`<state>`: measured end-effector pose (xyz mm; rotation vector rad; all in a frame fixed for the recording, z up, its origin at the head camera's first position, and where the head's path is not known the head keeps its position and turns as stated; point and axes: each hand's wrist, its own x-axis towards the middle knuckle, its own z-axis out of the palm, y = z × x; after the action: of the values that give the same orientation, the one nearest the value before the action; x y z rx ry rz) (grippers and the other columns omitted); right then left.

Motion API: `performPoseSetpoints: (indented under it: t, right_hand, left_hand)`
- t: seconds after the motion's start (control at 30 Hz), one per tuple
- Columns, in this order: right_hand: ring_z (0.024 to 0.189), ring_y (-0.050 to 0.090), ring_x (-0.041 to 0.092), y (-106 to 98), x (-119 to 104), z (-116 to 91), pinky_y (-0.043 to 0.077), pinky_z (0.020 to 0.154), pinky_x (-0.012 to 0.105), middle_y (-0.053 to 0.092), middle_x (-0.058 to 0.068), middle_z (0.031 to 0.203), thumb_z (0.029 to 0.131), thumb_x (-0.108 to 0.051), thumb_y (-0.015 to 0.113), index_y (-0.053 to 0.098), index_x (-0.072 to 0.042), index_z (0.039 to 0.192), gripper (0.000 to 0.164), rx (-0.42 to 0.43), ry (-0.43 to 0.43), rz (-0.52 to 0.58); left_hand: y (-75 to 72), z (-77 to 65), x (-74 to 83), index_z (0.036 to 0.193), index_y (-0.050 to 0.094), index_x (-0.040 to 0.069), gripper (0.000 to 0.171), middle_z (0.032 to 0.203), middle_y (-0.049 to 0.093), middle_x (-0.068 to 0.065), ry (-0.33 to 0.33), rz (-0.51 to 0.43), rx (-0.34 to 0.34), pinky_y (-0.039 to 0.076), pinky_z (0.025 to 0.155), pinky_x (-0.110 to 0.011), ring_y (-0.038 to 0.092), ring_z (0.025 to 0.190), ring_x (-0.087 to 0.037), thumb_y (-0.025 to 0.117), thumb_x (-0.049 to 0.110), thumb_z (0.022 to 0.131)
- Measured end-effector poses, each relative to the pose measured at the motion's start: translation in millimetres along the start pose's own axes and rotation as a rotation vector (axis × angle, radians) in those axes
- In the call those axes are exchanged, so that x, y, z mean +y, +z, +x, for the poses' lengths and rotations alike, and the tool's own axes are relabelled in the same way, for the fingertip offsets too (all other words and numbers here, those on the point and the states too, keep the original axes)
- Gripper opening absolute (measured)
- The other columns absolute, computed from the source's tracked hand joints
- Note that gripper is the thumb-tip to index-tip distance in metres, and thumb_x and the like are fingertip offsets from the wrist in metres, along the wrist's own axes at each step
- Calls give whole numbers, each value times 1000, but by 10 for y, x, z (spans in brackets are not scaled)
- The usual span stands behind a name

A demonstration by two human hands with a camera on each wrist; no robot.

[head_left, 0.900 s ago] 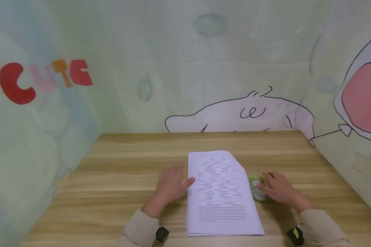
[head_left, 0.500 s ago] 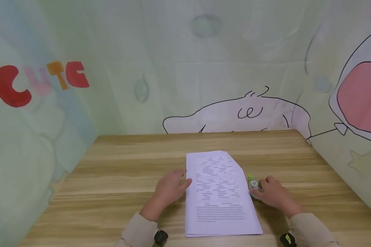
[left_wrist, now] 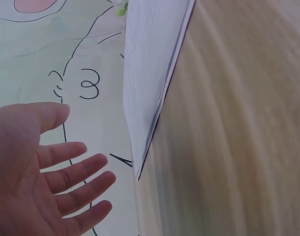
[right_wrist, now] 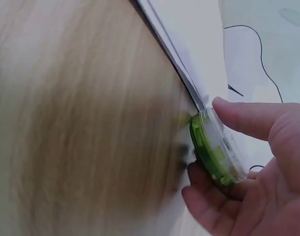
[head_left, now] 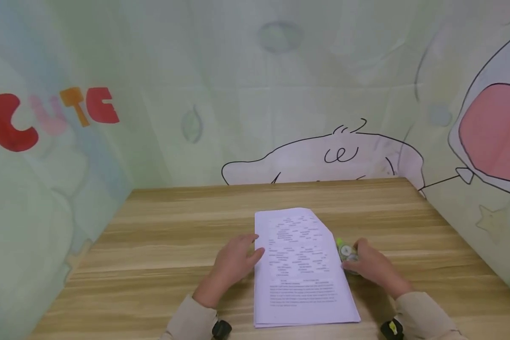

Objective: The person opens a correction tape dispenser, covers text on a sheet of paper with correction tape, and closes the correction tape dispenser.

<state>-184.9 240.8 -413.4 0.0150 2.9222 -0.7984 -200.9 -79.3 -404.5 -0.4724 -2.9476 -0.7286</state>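
A clear and green correction tape dispenser [head_left: 346, 251] is at the right edge of a stack of printed paper [head_left: 301, 304]. My right hand [head_left: 376, 265] holds it, thumb on the side by the paper and fingers around the other side. In the right wrist view, the dispenser [right_wrist: 214, 150] stands on edge between thumb and curled fingers. At the paper's left edge is my left hand [head_left: 233, 260], its thumb and forefinger overlapping the margin in the head view. The left wrist view shows that hand [left_wrist: 51, 167] with fingers spread and relaxed, holding nothing.
Both hands are over a wood-grain table [head_left: 174, 226]. A printed cloth backdrop [head_left: 161, 132] with cartoon drawings rises behind the table and along its sides. The top right corner of the paper stack is cut or folded at a slant.
My right hand has closed around the correction tape dispenser and tilted it up, shifting slightly left toward the paper. The left hand stays by the paper's left edge. The head view has shifted slightly.
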Motion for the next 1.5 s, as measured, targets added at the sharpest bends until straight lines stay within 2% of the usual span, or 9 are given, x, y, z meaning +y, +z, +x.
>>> performPoseSetpoints:
  t: [0.1,0.27,0.5,0.8,1.0,1.13,1.3,1.5]
  right_hand:
    - [79,53,23,21,5,5,43,69,36,57,16,93,79,-19,67,42,10,113,51,2,-46,38]
    - [78,50,20,5,-50,23,40,68,33,55,10,88,80,-9,64,49,8,107,35,25,-146,100]
    - [79,47,19,-36,-217,-5,37,69,32,53,8,88,78,-7,65,51,5,104,32,-5,-236,138]
    - [86,50,17,-22,-391,-16,40,76,35,57,5,97,81,-9,64,51,-1,110,33,-80,-272,135]
    - [86,50,18,10,-454,-16,40,76,37,57,6,97,81,-8,65,51,-2,110,33,-90,-288,130]
    - [88,51,18,32,-495,-33,41,78,37,59,5,98,81,-9,65,51,-2,111,34,-113,-320,123]
    - [83,50,16,42,-513,-28,40,73,33,58,3,94,81,-10,65,51,-5,110,32,-127,-374,106]
    - [83,51,15,34,-549,-31,41,73,33,58,1,93,81,-10,64,51,-7,109,31,-150,-415,87]
  left_hand:
    - [9,-4,17,125,55,8,46,121,61,-7,16,0,-2,44,94,-44,53,117,-26,55,36,89]
    - [11,8,81,124,56,10,44,111,64,-4,56,9,-22,47,86,-40,57,107,-23,56,36,88]
    - [43,56,212,121,58,10,41,107,65,-3,156,22,-41,49,83,-36,60,100,-19,56,35,89]
    - [18,122,353,120,60,15,38,115,64,2,261,35,-111,47,90,-33,58,106,-14,53,38,91]
    - [12,185,419,118,61,15,35,108,65,3,352,67,-125,47,89,-32,58,104,-13,52,38,92]
    - [55,184,428,115,62,15,34,104,66,4,374,90,-117,48,86,-31,60,100,-14,53,37,91]
    - [101,201,430,115,61,15,34,102,67,4,409,91,-100,49,83,-29,60,98,-13,53,38,91]
    - [105,256,452,116,60,17,34,101,66,5,437,125,-149,49,80,-27,60,95,-11,54,39,91]
